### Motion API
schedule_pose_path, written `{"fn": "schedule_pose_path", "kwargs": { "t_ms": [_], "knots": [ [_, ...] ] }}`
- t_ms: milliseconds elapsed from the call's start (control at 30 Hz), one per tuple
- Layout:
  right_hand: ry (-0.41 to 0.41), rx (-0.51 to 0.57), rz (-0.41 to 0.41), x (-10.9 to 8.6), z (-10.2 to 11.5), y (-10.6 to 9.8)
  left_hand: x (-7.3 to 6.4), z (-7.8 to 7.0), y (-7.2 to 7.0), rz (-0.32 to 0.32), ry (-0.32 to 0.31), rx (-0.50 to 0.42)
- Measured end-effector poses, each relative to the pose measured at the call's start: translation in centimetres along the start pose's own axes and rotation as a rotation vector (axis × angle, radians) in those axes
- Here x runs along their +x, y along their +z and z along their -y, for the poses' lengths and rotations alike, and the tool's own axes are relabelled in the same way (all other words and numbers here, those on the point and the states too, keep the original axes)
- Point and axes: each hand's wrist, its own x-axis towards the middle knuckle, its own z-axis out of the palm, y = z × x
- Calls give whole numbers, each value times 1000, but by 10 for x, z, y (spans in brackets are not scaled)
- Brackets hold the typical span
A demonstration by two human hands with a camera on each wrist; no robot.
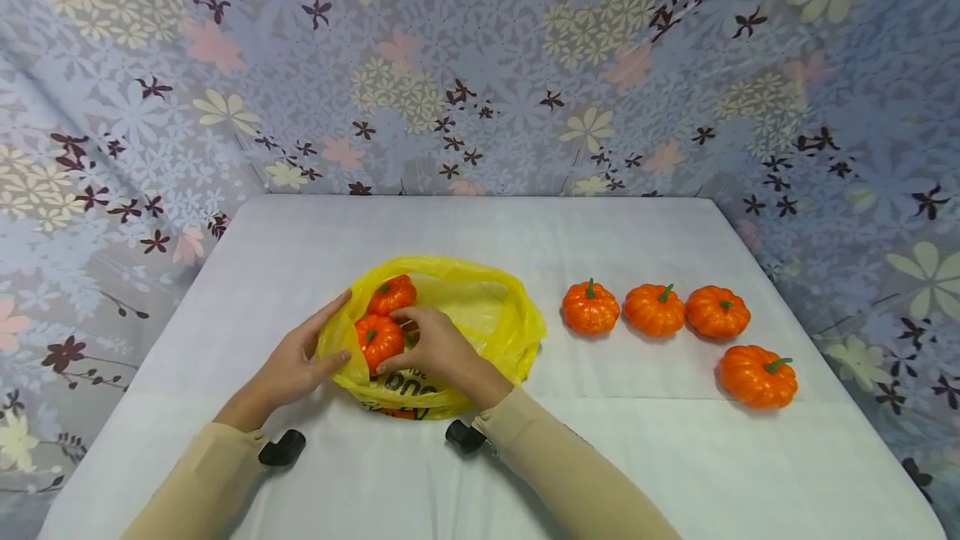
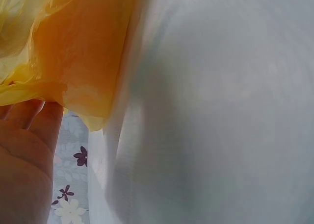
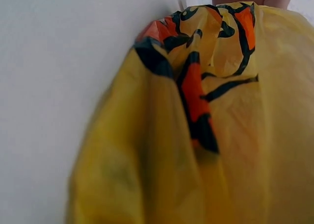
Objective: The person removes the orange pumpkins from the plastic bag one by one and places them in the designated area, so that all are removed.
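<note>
A yellow plastic bag (image 1: 517, 340) with dark print stands with its mouth spread wide. Just inside its left part, a small orange pumpkin (image 1: 378, 342) is held between the thumb and fingers of my right hand (image 1: 442, 348). Behind it, another orange pumpkin (image 1: 392, 295) lies against the bag's wall. My left hand (image 1: 300, 357) rests against the bag's left side, its fingers fairly straight and its thumb near the front rim. In the left wrist view, these fingertips are partly hidden by the yellow plastic. The right wrist view mostly shows the bag's printed outside.
Right of the bag, several more orange pumpkins with green stems sit on the white-covered table (image 1: 637, 223): three in a rough row (image 1: 655, 311) and one nearer pumpkin (image 1: 757, 377). Flower-patterned cloth (image 1: 480, 65) rises behind the table and at both sides.
</note>
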Motion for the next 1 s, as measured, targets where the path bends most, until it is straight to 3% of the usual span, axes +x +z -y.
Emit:
{"fn": "schedule_pose_path", "kwargs": {
  "t_ms": [233, 433, 733, 1000],
  "knots": [
    [-6, -28, -4, -5, 0, -3, -1, -1, 1, -2, 6, 0],
    [10, 60, 6, -9, -2, -4, -2, -2, 3, 0, -7, 1],
    [-17, 54, -37, -18, 1, -13, -4, -1, 3, 5, -43, 10],
    [1, 86, -89, -29, 3, -28, -3, -4, 2, -1, -26, 31]
  ]
}}
